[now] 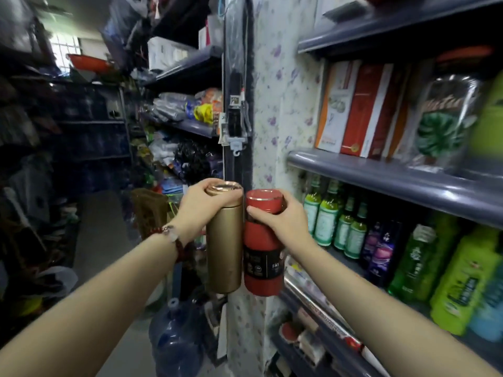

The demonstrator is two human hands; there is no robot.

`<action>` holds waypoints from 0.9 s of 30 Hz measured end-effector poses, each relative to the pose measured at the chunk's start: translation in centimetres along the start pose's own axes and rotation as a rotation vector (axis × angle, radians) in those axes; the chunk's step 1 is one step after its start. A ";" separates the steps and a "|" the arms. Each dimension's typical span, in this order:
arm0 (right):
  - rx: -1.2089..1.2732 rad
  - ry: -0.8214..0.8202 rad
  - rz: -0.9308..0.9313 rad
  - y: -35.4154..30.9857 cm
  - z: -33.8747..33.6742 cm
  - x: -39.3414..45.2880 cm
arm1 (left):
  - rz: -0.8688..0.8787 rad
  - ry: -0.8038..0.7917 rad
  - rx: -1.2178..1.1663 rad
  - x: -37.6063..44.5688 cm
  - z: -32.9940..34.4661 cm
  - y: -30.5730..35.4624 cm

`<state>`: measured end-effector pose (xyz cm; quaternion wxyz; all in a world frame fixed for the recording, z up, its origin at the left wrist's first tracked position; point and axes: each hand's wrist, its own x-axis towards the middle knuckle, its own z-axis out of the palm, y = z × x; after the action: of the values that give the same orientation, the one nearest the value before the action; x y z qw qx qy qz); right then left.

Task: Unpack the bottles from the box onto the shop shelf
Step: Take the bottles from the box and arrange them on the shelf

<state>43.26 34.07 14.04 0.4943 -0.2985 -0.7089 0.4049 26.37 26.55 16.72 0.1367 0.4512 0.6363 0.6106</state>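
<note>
The gold bottle (pixel 224 240) and the red bottle (pixel 262 246) are both up in the air, side by side, and they look like they touch or almost touch. The left hand (pixel 200 210) holds the gold bottle near its top, with its fingers curled round the lid. The right hand (pixel 280 216) grips the red bottle just under its cap, thumb in front.

No box can be seen here. The shop shelf (pixel 381 178) is off to the right of the right fingers, a bit higher than the caps. Below that gray edge stand green bottles (pixel 326 213) in rows, close to the right fingers.

The job now looks like putting these two bottles on a shelf. To do it well, I think one bottle should go first. The red one is nearer, so it makes sense to start with it. Keep it standing straight, and find a bare spot before letting go. Be careful not to bump the green bottles, since they could fall like dominoes. A grip up by the top lets a bottle swing, so slow moves are best.
</note>
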 end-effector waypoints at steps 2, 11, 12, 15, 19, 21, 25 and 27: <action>-0.021 0.059 -0.052 -2.0 -2.0 1.1 | 0.042 -0.033 0.001 1.5 1.0 2.7; -0.130 0.221 -0.122 -8.3 -8.9 5.9 | 0.271 -0.233 -0.168 7.2 5.0 11.3; -0.141 0.251 -0.135 -8.9 -9.3 6.3 | 0.306 -0.248 -0.179 7.8 5.2 12.1; -0.179 0.370 -0.205 -10.7 -10.1 7.2 | 0.445 -0.307 -0.196 9.3 5.6 14.8; -0.228 0.573 -0.329 -12.6 -10.2 8.1 | 0.637 -0.301 -0.260 10.5 5.9 17.6; -0.232 0.670 -0.378 -13.1 -10.2 8.3 | 0.697 -0.280 -0.274 10.9 6.4 18.5; -0.236 0.810 -0.455 -13.7 -10.9 8.4 | 0.761 -0.247 -0.288 11.8 8.2 20.2; -0.257 0.847 -0.469 -13.7 -11.7 8.5 | 0.790 -0.246 -0.295 12.0 9.4 20.6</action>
<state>51.10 37.58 32.04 0.7758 -0.3277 -0.5381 0.0357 34.91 38.44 37.75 0.0306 0.7050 0.3001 0.6419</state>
